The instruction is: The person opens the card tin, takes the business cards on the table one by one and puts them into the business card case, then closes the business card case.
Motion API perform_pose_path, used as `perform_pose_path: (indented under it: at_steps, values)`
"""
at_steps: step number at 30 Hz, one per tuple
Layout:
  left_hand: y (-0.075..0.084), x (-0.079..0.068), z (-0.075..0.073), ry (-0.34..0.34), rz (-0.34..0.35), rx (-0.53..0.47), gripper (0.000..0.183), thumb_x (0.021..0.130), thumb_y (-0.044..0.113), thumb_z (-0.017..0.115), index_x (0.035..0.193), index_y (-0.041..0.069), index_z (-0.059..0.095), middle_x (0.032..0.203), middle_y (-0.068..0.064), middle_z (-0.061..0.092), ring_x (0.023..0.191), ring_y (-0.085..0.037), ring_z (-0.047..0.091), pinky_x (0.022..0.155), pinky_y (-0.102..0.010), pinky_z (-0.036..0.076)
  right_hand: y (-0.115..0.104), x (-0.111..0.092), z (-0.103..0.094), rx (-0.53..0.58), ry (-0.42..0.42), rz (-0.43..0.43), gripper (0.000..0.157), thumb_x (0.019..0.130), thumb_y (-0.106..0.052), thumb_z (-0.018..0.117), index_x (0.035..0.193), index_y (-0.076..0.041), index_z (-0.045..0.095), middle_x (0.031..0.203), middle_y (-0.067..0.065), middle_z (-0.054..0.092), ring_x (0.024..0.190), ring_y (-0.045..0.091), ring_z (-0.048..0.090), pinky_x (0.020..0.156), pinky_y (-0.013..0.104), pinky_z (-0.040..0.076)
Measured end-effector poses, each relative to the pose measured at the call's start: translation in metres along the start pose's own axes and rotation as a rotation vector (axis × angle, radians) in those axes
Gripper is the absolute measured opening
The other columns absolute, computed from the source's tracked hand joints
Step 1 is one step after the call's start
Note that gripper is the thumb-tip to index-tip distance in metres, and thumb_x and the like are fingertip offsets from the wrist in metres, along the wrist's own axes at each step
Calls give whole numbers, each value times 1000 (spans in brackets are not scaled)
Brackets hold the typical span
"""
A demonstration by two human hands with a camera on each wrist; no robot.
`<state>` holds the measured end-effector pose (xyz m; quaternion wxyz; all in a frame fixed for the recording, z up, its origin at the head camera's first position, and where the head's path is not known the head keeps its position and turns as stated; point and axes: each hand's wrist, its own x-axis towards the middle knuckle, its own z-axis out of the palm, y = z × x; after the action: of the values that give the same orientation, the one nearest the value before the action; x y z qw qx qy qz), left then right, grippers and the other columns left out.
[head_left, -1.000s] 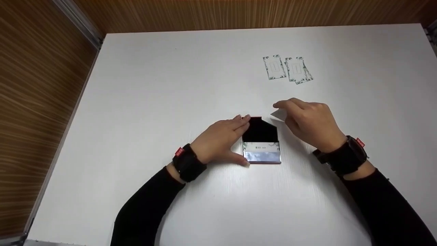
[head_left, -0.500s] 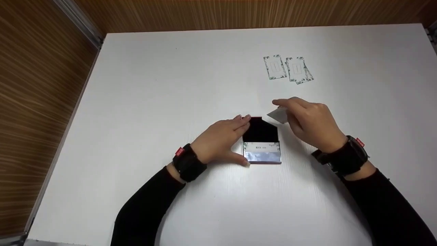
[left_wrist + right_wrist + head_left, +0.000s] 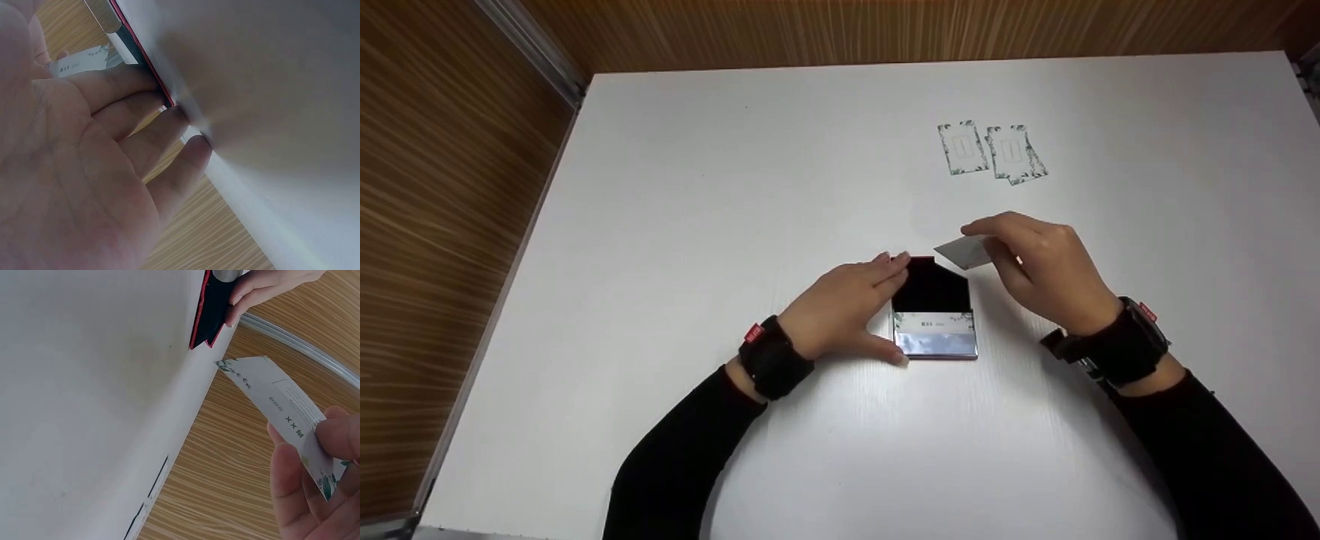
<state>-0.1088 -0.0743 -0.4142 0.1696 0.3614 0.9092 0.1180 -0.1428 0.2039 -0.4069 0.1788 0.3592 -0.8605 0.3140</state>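
Observation:
An open business card case (image 3: 931, 286) lies on the white table, its black-lined flap turned away from the person. In its shiny metal pocket sits a card (image 3: 934, 322) with a leafy border. My left hand (image 3: 847, 307) rests along the case's left side, fingers extended on the flap and thumb at the front corner. My right hand (image 3: 1042, 266) pinches a single business card (image 3: 962, 253) between thumb and fingers, above and right of the flap. In the right wrist view this card (image 3: 281, 396) is tilted and slightly bowed, its printed side showing.
Several loose cards with leafy borders (image 3: 964, 148) lie farther back on the white table (image 3: 735, 165), two of them overlapping. Wood-grain panels (image 3: 840, 34) stand behind the table and along its left side.
The card in my right hand has swung left and down toward the flap, and more of its face shows. My left hand and the case have stayed put.

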Motion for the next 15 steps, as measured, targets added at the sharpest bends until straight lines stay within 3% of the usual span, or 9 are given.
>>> perform_pose_path:
  at_steps: [6, 15]
  values:
    - [0, -1, 0, 3, 0, -7, 112, 76, 73, 68, 156, 5, 30, 167, -4, 19, 153, -21, 20, 122, -39, 25, -1, 0, 3, 58, 57, 21, 27, 89, 10, 59, 104, -7, 74, 95, 3, 76, 82, 18, 70, 73, 25, 48]
    - [0, 0, 1, 3, 2, 13, 112, 76, 74, 68, 156, 5, 31, 167, -4, 20, 153, -22, 20, 121, -39, 26, -1, 0, 1, 67, 31, 25, 28, 87, 11, 59, 103, -8, 72, 96, 1, 75, 73, 11, 66, 65, 18, 46]
